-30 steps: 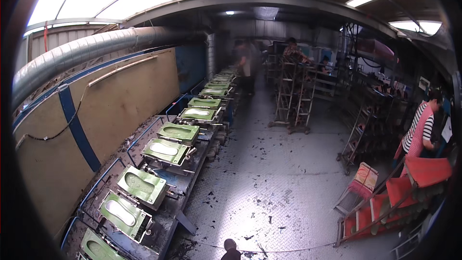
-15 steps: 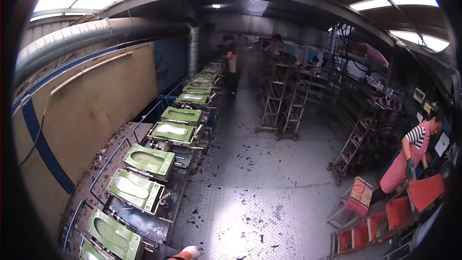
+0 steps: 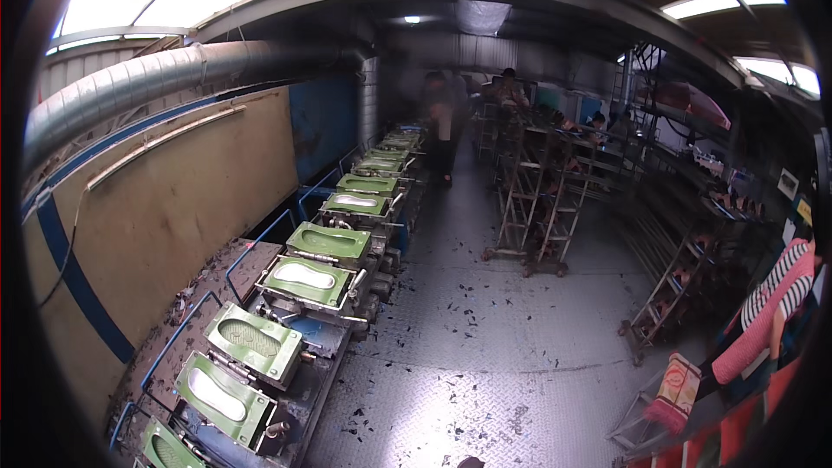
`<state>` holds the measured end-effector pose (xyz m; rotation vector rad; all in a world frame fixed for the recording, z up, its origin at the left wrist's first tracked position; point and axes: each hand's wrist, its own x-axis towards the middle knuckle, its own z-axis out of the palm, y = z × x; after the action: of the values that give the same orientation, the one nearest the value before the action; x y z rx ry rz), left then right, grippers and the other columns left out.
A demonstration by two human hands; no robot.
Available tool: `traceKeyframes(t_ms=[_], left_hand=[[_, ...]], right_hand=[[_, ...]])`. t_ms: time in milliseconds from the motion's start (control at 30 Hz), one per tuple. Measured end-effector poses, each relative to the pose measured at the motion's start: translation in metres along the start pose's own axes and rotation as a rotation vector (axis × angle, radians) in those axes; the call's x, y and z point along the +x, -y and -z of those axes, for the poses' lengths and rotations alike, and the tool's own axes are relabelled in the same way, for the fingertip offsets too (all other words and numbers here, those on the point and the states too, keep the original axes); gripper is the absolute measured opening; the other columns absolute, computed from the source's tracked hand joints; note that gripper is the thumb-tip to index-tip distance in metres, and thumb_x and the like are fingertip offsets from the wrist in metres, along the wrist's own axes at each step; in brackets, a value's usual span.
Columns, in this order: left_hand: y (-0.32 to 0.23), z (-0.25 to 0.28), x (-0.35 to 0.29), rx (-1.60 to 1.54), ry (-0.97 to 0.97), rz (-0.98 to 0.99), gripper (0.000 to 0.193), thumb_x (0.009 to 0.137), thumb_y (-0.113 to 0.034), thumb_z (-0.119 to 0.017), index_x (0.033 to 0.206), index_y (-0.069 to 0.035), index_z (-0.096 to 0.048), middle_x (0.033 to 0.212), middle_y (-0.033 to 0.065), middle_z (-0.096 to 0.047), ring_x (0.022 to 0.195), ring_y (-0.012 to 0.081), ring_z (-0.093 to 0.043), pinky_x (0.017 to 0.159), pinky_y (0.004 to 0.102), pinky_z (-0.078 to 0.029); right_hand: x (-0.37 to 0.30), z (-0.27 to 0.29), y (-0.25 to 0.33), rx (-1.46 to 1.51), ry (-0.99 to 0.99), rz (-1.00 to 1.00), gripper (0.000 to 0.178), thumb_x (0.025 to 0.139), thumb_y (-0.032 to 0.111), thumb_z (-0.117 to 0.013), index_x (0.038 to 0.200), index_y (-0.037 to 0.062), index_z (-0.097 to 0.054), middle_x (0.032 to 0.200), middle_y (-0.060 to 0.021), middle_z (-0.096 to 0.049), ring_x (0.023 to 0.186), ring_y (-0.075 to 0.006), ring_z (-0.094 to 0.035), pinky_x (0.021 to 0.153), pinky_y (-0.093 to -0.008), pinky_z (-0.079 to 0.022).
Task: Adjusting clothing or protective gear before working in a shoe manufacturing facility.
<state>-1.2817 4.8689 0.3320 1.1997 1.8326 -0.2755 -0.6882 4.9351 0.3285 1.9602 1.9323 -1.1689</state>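
Note:
Neither my left hand nor my right hand shows at this moment. On the left a long row of green shoe-sole moulds (image 3: 252,342) runs away from me, each on a metal carrier. Some have a patterned sole-shaped hollow; others, such as the near mould (image 3: 217,392), carry a shiny silver sole shape. The nearest mould (image 3: 165,448) is cut off by the lower edge. A small dark object (image 3: 471,463) pokes up at the bottom edge, too little of it visible to name.
Blue guard rails (image 3: 178,338) border the moulds. Dark scraps dot the metal floor (image 3: 451,329). Wheeled racks (image 3: 533,199) stand right of the aisle. A person in pink (image 3: 771,312) leans near a stool (image 3: 676,394) and orange-red panels (image 3: 732,433). Another person (image 3: 440,121) stands far along the row.
A gloved hand with an orange cuff at the bottom has left the picture. The view has shifted, moving the moulds lower left and the racks rightward. The person in pink is nearer the right edge.

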Motion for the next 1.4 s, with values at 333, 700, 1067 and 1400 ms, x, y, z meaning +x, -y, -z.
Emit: traceKeyframes(t_ms=[333, 700, 1067, 1400], left_hand=[[-0.12, 0.057, 0.078, -0.102, -0.241, -0.14, 0.03, 0.093, -0.03, -0.06, 0.111, -0.009, -0.072, 0.111, 0.0103, -0.072, 0.105, 0.0256, -0.067, 0.089, 0.041, -0.054], [-0.379, 0.237, 0.114, -0.352, -0.129, -0.17, 0.031, 0.092, -0.031, -0.062, 0.108, -0.007, -0.073, 0.107, 0.0142, -0.073, 0.101, 0.0331, -0.067, 0.088, 0.0405, -0.053], [-0.346, 0.373, 0.412, -0.32, -0.073, -0.15, 0.022, 0.091, -0.028, -0.061, 0.092, -0.011, -0.075, 0.091, 0.0146, -0.073, 0.082, 0.0336, -0.068, 0.072, 0.0431, -0.054], [-0.608, 0.578, 0.512, -0.015, -0.203, -0.51, 0.04, 0.094, -0.037, -0.058, 0.118, -0.007, -0.069, 0.114, 0.0196, -0.07, 0.106, 0.0344, -0.067, 0.092, 0.0423, -0.053]], right_hand=[[0.146, 0.142, -0.036, -0.248, 0.157, 0.151, 0.035, 0.09, 0.032, -0.054, 0.105, 0.0061, -0.072, 0.109, -0.0205, -0.071, 0.096, -0.0347, -0.067, 0.082, -0.0452, -0.053], [0.298, 0.248, -0.041, -0.443, 0.204, 0.172, 0.031, 0.087, 0.029, -0.057, 0.102, 0.0069, -0.074, 0.105, -0.021, -0.072, 0.093, -0.0358, -0.069, 0.079, -0.0465, -0.054], [0.4, 0.314, 0.028, -0.425, 0.163, 0.115, 0.028, 0.084, 0.029, -0.063, 0.099, 0.0082, -0.075, 0.097, -0.0199, -0.072, 0.088, -0.0371, -0.069, 0.079, -0.0479, -0.055], [0.533, 0.432, 0.12, -0.413, 0.195, 0.194, 0.028, 0.084, 0.03, -0.064, 0.099, 0.0091, -0.075, 0.097, -0.0197, -0.073, 0.089, -0.0374, -0.069, 0.08, -0.0475, -0.055]])
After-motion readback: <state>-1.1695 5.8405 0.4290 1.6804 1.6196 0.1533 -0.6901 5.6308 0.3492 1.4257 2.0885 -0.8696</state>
